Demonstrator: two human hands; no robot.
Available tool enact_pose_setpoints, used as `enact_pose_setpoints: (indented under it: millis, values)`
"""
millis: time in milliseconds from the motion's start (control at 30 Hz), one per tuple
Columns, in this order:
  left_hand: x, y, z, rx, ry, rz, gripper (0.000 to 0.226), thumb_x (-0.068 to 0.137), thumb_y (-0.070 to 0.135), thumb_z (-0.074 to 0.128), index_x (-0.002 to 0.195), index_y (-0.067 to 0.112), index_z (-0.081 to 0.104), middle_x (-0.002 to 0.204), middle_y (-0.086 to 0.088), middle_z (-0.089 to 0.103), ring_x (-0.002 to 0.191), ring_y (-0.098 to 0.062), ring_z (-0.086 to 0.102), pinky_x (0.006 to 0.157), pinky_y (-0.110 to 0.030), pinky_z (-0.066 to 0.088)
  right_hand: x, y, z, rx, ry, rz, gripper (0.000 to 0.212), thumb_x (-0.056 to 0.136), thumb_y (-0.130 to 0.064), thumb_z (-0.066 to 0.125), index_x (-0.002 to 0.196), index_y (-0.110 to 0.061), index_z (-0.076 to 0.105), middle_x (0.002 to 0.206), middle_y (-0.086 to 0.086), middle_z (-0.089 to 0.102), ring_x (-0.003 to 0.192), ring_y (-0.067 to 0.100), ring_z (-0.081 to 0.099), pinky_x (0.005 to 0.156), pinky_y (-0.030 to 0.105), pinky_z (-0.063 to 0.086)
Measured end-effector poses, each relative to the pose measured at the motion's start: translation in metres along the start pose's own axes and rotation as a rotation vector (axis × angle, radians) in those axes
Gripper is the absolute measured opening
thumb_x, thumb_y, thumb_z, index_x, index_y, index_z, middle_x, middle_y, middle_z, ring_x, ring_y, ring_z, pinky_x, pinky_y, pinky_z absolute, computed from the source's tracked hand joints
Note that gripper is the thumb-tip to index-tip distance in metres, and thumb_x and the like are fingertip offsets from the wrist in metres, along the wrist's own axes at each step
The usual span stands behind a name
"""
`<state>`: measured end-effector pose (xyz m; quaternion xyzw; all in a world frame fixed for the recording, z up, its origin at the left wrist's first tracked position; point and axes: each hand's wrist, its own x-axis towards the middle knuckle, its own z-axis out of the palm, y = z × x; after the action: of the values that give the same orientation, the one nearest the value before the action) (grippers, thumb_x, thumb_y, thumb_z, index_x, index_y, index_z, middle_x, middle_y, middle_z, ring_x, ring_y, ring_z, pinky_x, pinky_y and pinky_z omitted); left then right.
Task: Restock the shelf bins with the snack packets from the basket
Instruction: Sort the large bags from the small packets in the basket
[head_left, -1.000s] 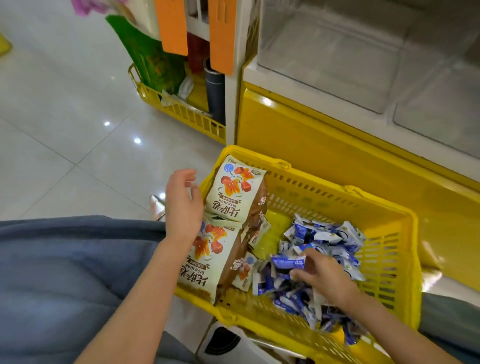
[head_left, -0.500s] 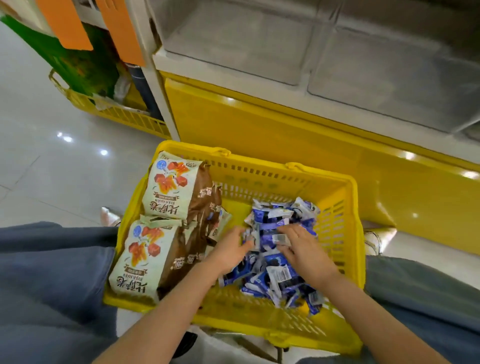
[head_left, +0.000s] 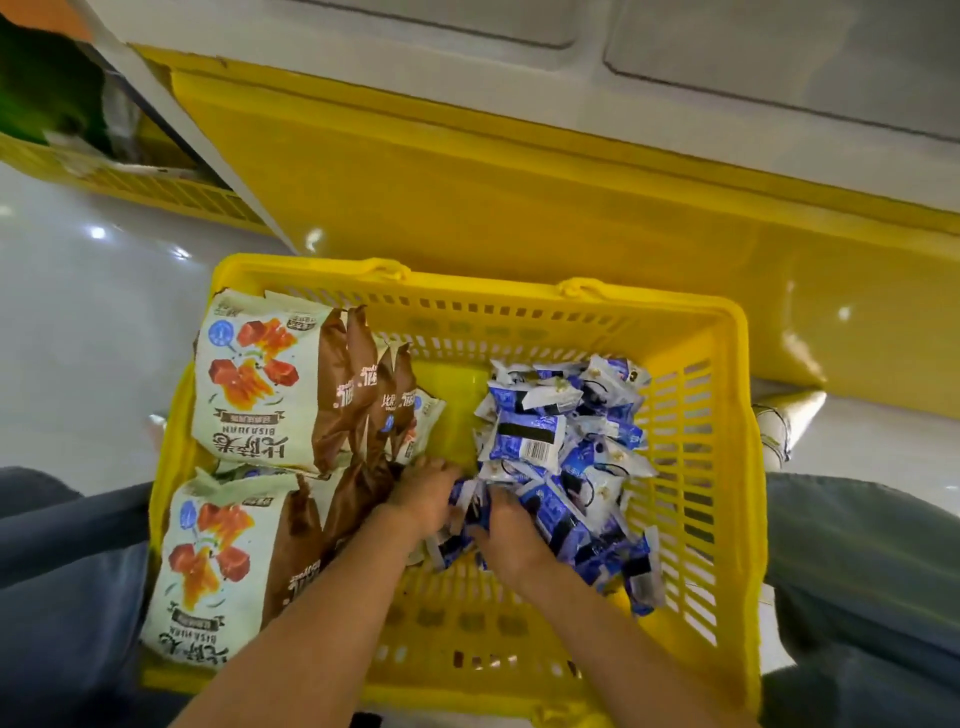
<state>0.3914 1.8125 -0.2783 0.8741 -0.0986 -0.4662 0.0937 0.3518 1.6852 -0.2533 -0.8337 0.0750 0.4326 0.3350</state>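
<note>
A yellow plastic basket (head_left: 467, 283) sits on the floor between my knees. Its right half holds a heap of small blue-and-white snack packets (head_left: 561, 441). Its left half holds large cream-and-brown snack bags (head_left: 254, 379), one nearer me (head_left: 208, 561). My left hand (head_left: 423, 493) and my right hand (head_left: 506, 530) are side by side at the heap's near-left edge, fingers curled down into the packets and gripping some, fingertips hidden. The clear shelf bins (head_left: 779, 52) lie above the basket, at the top of the view.
A yellow shelf base (head_left: 519, 182) stands right behind the basket. A second yellow basket (head_left: 156, 192) with green packaging sits at the far left beside a white post. Glossy tiled floor (head_left: 78, 338) spreads to the left.
My left hand left the large bags and joined my right hand in the blue packets. Both hands have slid to the heap's near edge. The view has tilted down over the basket.
</note>
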Motion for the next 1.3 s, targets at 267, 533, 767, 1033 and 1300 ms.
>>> enact_pose_setpoints:
  millis: [267,533,767,1033,1300]
  values:
    - [-0.006,0.002,0.004,-0.048,0.126,0.045,0.031,0.092,0.012,0.051,0.123,0.01,0.048,0.126,-0.012,0.049,0.12,-0.027,0.041,0.093,-0.033,0.034,0.005,-0.002,-0.003,0.064,-0.03,0.04,0.02,0.084,-0.003,0.059,0.103,0.0,0.062,0.104,0.019,0.065,0.096,0.028,0.062,0.075,0.03,0.047]
    - [-0.043,0.023,-0.018,-0.691,0.277,0.093,0.019,0.095,0.015,0.049,0.078,0.015,0.041,0.071,-0.003,0.045,0.067,-0.017,0.041,0.059,-0.03,0.032,-0.027,-0.004,-0.033,0.112,0.017,-0.089,0.018,0.087,-0.013,0.058,0.084,-0.02,0.042,0.067,-0.003,0.043,0.054,0.008,0.04,0.043,0.015,0.031]
    - [-0.086,0.044,-0.054,-1.128,0.583,0.041,0.03,0.099,0.023,0.041,0.072,0.034,0.033,0.07,0.011,0.036,0.062,-0.005,0.035,0.057,-0.019,0.027,-0.048,-0.012,-0.107,0.202,0.351,-0.158,0.024,0.096,-0.028,0.049,0.118,-0.019,0.045,0.095,-0.008,0.052,0.069,0.009,0.053,0.051,0.012,0.039]
    - [-0.117,0.042,-0.057,-2.004,0.139,-0.186,0.032,0.094,0.042,0.046,0.117,0.019,0.049,0.093,-0.002,0.064,0.083,-0.019,0.062,0.073,-0.039,0.051,-0.057,0.012,-0.117,-0.303,0.688,-0.211,0.032,0.094,-0.012,0.051,0.125,-0.003,0.048,0.125,0.013,0.049,0.118,0.026,0.043,0.101,0.032,0.033]
    - [-0.116,0.029,-0.052,-1.933,0.363,-0.06,0.029,0.087,0.01,0.06,0.116,0.011,0.055,0.104,-0.008,0.068,0.091,-0.019,0.066,0.077,-0.031,0.054,-0.04,-0.002,-0.032,-0.136,-0.001,-0.403,0.032,0.095,-0.01,0.046,0.121,-0.029,0.049,0.099,-0.01,0.05,0.079,0.001,0.053,0.069,0.021,0.043]
